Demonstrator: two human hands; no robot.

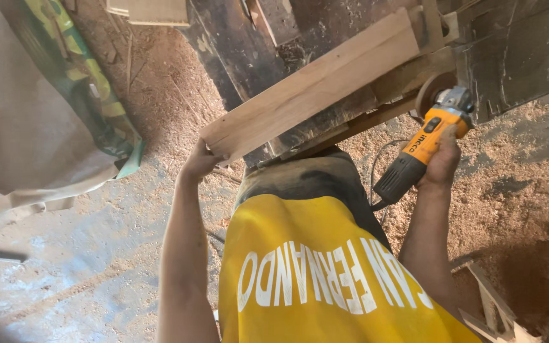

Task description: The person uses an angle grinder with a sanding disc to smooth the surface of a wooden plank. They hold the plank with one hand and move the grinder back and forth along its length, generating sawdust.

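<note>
Your left hand (199, 160) grips the plank (316, 82) end, right hand (443, 160) clamped on the grinder (424, 143); the disc could kick the plank off the worktop (516, 57) edge.

Sawdust (528, 159) lies thick across the floor. A pale tarp (27, 127) with a green-patterned edge is heaped at one side. Dark weathered boards (516, 57) stand behind the bench, and some light wood offcuts (494, 311) sit in the corner.

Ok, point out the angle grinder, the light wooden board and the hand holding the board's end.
angle grinder (426, 147), head view, on its yellow body.
light wooden board (316, 86), head view, middle of its broad pale face.
left hand (199, 162), head view, back of the hand at the board's near end.
</note>
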